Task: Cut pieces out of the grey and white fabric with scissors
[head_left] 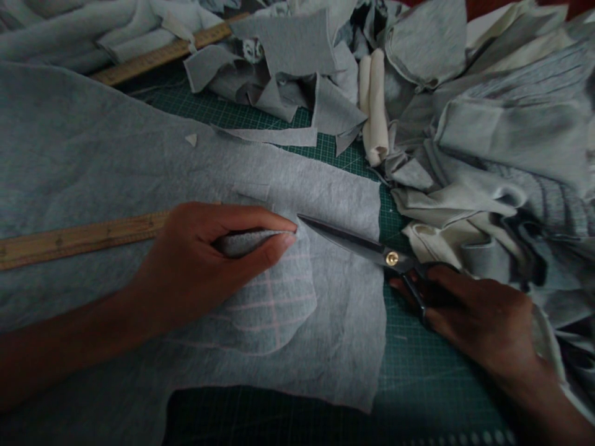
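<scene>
Between the thumb and fingers of my left hand (204,260) is pinched the folded upper edge of a small grey fabric piece (279,303) marked with pale pink crossing lines. That piece lies on a large sheet of grey fabric (344,334). On the right, my right hand (483,310) is wrapped round the handles of dark fabric scissors (353,241) with a brass pivot. Their blades look closed, and the tip points left, just short of my left fingertips. Part of a wooden ruler (83,238) is hidden behind my left hand.
Under the fabric is a green cutting mat (418,378). Grey fabric scraps (288,49) and a second wooden ruler (167,56) lie at the back. A rolled cream cloth (374,105) stands beside a heap of grey and cream fabric (515,136) at right.
</scene>
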`<state>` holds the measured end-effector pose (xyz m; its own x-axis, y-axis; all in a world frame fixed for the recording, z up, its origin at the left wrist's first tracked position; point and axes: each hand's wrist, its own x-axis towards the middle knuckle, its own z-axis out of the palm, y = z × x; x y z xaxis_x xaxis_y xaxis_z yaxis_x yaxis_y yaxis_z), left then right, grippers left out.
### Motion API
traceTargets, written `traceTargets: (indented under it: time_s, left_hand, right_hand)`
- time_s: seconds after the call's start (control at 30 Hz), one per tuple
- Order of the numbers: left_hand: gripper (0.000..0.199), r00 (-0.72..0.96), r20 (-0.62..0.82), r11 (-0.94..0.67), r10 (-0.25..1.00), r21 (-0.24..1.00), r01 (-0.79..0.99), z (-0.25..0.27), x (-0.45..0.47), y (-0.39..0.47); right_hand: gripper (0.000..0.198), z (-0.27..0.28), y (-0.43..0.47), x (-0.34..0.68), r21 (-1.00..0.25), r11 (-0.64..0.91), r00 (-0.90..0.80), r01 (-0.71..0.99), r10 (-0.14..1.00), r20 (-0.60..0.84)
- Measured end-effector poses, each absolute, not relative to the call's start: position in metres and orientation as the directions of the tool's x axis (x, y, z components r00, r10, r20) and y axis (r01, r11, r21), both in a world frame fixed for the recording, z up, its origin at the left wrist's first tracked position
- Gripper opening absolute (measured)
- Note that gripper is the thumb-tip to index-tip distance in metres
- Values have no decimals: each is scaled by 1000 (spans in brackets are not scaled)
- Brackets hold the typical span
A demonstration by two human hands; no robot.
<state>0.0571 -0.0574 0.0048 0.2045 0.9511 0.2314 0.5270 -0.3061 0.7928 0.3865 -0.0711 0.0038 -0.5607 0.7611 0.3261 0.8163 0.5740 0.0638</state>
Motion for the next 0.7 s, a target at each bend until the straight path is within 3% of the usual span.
traceTargets:
  time_s: [0.1, 0.33, 0.53, 0.7]
  left_hand:
    - [11, 214, 229, -310, 950, 788, 532, 5, 57, -57]
    - [11, 202, 208, -286, 957, 784, 550, 7, 57, -58]
    - [10, 192, 228, -297, 955, 789, 539, 6, 57, -58]
    - [10, 204, 302, -364, 931, 780, 509, 2, 56, -56]
  right_hand:
    - [28, 5, -70, 384, 107, 617, -609, 780, 709, 356]
    - [29, -2, -75, 390, 9, 550, -522, 835, 786, 331]
    - [12, -7, -76, 400, -24, 577, -546, 816, 784, 294]
    - [9, -9, -76, 402, -57, 600, -563, 798, 776, 283]
